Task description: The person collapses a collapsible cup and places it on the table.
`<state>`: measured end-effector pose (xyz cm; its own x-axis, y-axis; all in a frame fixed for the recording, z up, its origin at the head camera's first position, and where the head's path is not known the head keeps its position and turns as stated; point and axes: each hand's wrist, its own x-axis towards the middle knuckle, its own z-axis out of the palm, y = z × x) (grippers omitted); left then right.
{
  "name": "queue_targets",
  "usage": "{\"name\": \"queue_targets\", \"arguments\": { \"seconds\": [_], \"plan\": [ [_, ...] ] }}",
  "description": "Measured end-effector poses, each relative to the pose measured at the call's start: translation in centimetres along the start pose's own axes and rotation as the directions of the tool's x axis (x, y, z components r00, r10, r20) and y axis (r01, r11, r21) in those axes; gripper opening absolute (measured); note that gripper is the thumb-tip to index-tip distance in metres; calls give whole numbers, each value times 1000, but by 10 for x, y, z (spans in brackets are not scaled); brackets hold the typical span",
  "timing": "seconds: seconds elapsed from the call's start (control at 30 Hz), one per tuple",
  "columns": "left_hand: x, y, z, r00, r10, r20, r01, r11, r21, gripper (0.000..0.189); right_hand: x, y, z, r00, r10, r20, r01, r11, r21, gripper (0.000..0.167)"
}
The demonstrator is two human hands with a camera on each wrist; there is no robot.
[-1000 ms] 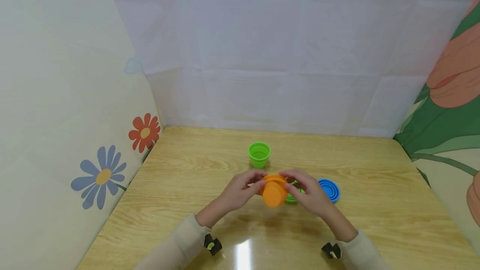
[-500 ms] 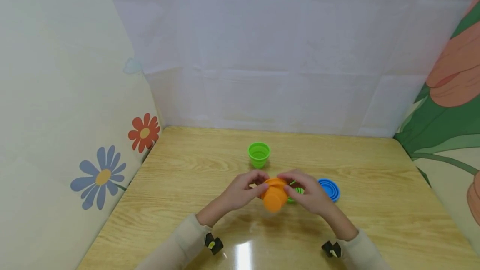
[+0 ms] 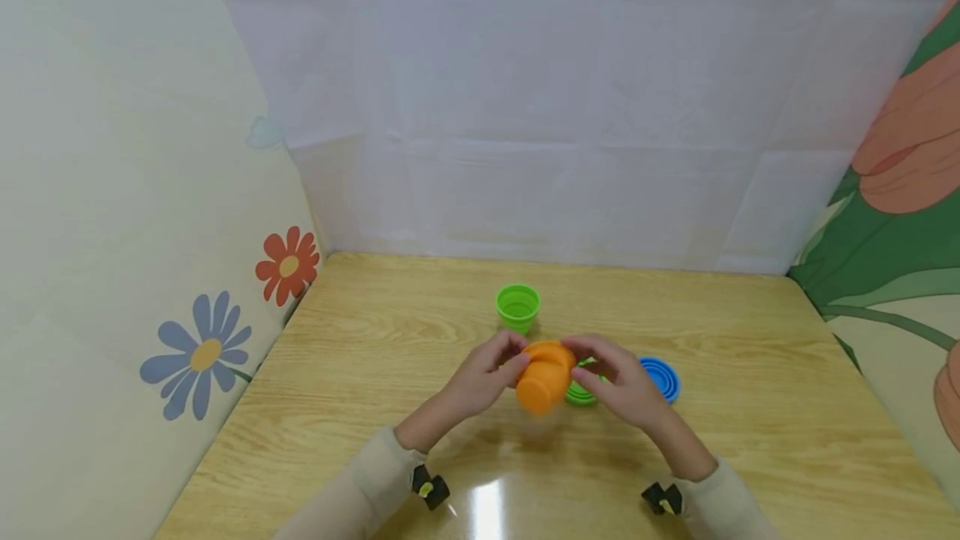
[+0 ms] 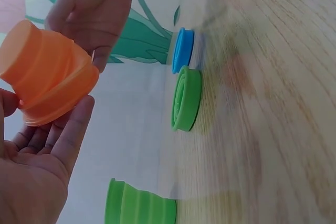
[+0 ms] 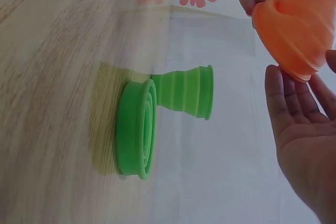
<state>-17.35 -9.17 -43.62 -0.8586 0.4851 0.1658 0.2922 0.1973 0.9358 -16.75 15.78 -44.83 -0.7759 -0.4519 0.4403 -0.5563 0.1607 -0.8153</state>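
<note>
An orange collapsible cup is held above the table between both hands, its base tilted toward me and its rim away. One side near the rim is folded unevenly, as the right wrist view shows. My left hand pinches the rim's left side between thumb and fingers. On the right side, my right hand grips the rim the same way. Just beyond the hands a green collapsible cup stands extended and upright. Partly behind my right hand lies a flattened green collapsible cup.
A flattened blue collapsible cup lies right of my right hand. The wooden table meets a white cloth backdrop at the back, with flower-printed panels at left and right.
The orange cup's base has swung to the left and its rim has twisted between the hands. More of the flattened green cup shows now. Both hands keep their hold.
</note>
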Motion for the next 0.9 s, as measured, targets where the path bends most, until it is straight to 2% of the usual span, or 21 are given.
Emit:
{"name": "queue_targets", "arguments": {
  "seconds": [0.27,0.43,0.6,0.73,0.9],
  "plan": [
    [2,0,-1,1000,0,14,0,1000,22,17,1,0,-1,1000,-11,9,11,1000,13,35],
    [4,0,-2,996,-11,90,7,999,43,20,3,-3,-2,998,-34,51,34,999,-3,33],
    [6,0,0,986,-52,159,53,999,-4,27,3,-3,-1,997,-32,72,31,999,6,31],
    [5,2,1,989,-58,140,63,997,-35,30,2,-3,0,998,25,49,-28,998,63,31],
    [6,3,1,997,-49,60,53,996,-65,31,0,-4,-2,995,91,31,-94,986,136,37]
  ]
}}
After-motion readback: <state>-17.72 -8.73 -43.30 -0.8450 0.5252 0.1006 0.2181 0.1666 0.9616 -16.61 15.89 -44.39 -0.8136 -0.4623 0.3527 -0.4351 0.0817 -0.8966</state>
